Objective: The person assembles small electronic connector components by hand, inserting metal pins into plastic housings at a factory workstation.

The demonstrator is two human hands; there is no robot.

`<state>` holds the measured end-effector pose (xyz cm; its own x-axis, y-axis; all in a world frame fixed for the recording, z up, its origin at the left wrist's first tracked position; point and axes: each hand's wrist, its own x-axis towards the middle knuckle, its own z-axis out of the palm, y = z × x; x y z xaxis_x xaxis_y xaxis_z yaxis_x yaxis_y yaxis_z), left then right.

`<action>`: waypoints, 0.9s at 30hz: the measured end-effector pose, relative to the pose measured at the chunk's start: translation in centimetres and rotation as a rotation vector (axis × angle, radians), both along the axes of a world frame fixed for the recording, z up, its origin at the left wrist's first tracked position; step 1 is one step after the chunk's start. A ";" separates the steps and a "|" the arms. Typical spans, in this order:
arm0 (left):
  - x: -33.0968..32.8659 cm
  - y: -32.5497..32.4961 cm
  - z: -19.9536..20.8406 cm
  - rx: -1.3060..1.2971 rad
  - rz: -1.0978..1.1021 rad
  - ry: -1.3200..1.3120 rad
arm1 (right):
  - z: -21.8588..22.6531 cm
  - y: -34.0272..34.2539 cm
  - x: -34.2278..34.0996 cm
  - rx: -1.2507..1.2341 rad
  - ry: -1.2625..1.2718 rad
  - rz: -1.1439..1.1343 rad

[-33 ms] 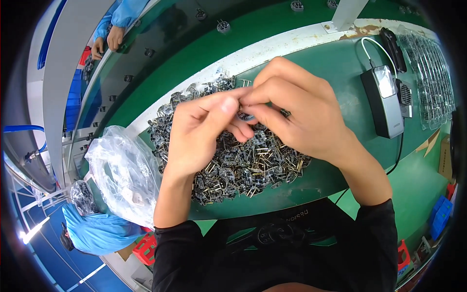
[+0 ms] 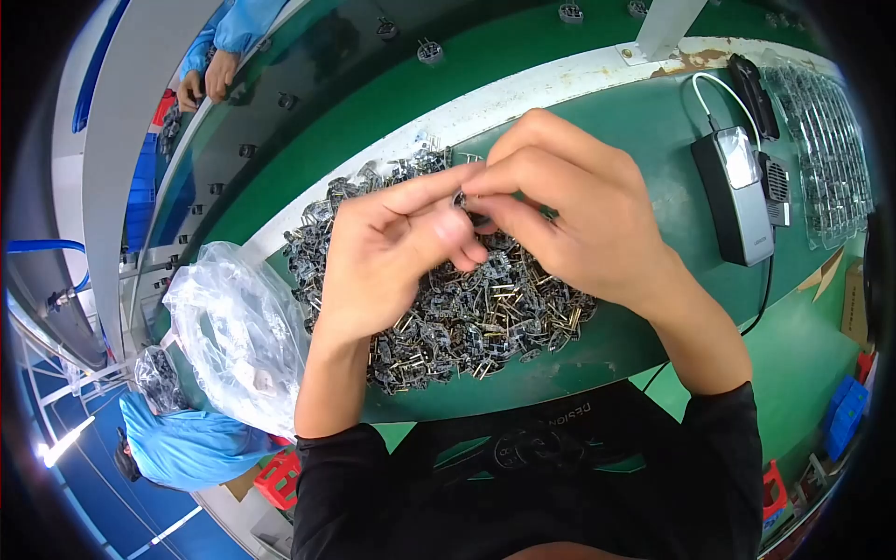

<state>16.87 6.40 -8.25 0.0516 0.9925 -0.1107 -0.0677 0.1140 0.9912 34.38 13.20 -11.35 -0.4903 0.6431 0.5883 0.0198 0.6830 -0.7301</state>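
Note:
Above a heap of small black parts with metal pins (image 2: 485, 327), my two hands meet fingertip to fingertip. Between the thumb and fingers of my left hand (image 2: 392, 233) sits a small dark part (image 2: 459, 199), mostly covered by the fingers. My right hand (image 2: 569, 205) pinches at the same spot, its thumb and forefinger closed on the part's edge. What exactly the part is cannot be made out. The heap spreads beneath both hands on the green tabletop (image 2: 644, 341).
A crumpled clear plastic bag (image 2: 238, 327) lies left of the heap. On the right are a black-and-silver device (image 2: 733, 196) with a white cable and clear trays (image 2: 826, 149). Beyond a white ledge (image 2: 411, 126), a green belt (image 2: 336, 112) carries scattered parts. A co-worker's hands (image 2: 219, 77) are at the upper left.
My left thumb has shifted slightly down and to the right, and more of the dark part shows between the fingers. My right hand has barely moved.

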 end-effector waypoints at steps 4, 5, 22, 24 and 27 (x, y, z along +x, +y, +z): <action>-0.5 2.0 0.9 -0.067 -0.005 0.256 | -0.3 1.6 -0.1 -0.065 0.076 0.075; -1.2 3.0 1.1 -0.048 -0.019 0.339 | -0.3 1.9 -0.1 -0.156 0.086 0.113; -11.7 11.5 -5.6 0.180 0.246 1.170 | -6.1 3.7 -1.6 0.013 -0.315 0.068; -11.1 7.2 -2.6 0.275 0.329 1.393 | -5.3 3.7 -1.5 -0.118 -0.322 0.057; -10.7 -0.4 2.5 0.268 0.476 1.392 | -5.8 4.4 -1.2 -0.043 -0.285 0.033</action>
